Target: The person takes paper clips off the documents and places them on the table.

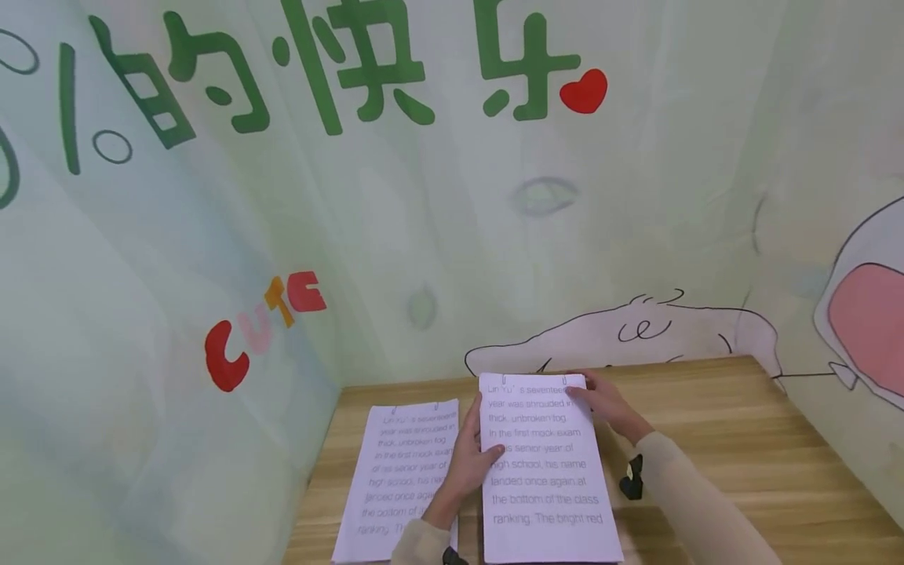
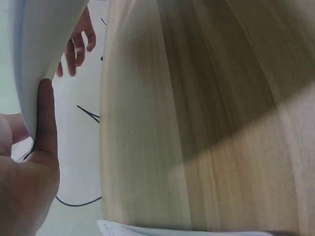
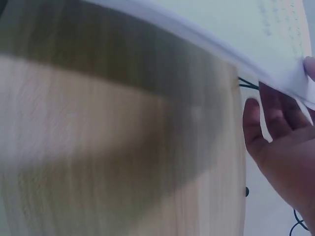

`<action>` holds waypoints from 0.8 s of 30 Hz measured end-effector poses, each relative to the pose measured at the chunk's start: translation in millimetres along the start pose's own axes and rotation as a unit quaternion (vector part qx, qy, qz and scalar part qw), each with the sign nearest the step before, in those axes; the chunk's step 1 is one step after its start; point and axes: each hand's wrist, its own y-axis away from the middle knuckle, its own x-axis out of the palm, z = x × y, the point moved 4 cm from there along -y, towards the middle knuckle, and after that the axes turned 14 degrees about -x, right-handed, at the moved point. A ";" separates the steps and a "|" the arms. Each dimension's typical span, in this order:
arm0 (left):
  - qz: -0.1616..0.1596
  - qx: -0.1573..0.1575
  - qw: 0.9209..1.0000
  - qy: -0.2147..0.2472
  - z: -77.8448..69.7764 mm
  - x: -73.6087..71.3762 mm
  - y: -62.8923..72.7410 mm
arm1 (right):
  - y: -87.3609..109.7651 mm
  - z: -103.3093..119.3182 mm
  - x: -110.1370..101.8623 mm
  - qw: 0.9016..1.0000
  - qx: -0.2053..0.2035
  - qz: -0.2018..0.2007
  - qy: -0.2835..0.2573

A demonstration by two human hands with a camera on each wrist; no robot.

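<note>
A stack of printed sheets (image 1: pixel 544 471), with two small clips or rings along its top edge, is held up off the table by both hands. My left hand (image 1: pixel 469 455) grips its left edge, thumb over the printed face and fingers behind. At the upper right corner, my right hand (image 1: pixel 607 404) pinches the stack, thumb in front and fingers underneath. From the right wrist view, the raised stack (image 3: pixel 197 29) shows its thick side edge above the wood. A second, similar stack (image 1: pixel 395 486) lies on the table to the left, partly hidden by my left hand and forearm.
The wood-grain table (image 1: pixel 706 439) runs back to a printed fabric backdrop (image 1: pixel 424 235) with green characters and cartoon drawings. More fabric hangs along the left and right sides. Dark wrist devices (image 1: pixel 631 477) sit at the sleeves.
</note>
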 end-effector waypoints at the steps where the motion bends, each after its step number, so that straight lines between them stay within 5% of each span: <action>1: 0.004 0.001 1.000 0.003 -0.9 1.6 0.8 | -0.2 2.1 -1.4 1.000 -0.002 0.001 -0.016; 8: 0.003 -0.013 1.000 0.011 -2.5 3.1 9.8 | -0.9 13.5 -2.5 0.998 -0.013 -0.013 -0.060; 15: 0.007 0.003 1.000 0.009 3.3 -5.3 24.9 | -2.7 20.0 12.5 0.998 -0.025 0.024 -0.053; 24: 0.023 0.003 1.000 0.006 3.0 7.6 21.7 | -0.1 28.1 -5.0 0.999 -0.017 0.003 -0.031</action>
